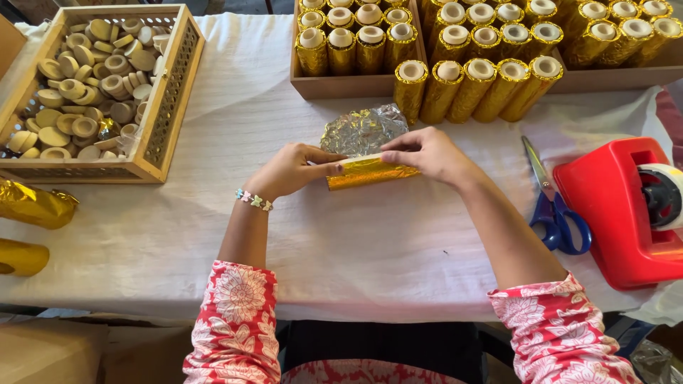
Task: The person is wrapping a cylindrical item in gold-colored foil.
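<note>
My left hand [288, 171] and my right hand [427, 153] both grip a short roll wrapped in gold foil [370, 173], lying sideways on the white cloth [356, 249]. Behind the roll, the loose end of the foil sheet [364, 129] lies crinkled with its silver side up. My left fingers pinch the roll's left end. My right fingers press its top edge near the middle. A bead bracelet sits on my left wrist.
A wooden tray [167, 107] of pale round discs stands at the far left. Wooden boxes [341, 87] of upright gold-wrapped rolls [477, 89] line the back. Blue-handled scissors [555, 206] and a red tape dispenser [619, 206] lie right. Gold foil pieces [32, 206] rest at the left edge.
</note>
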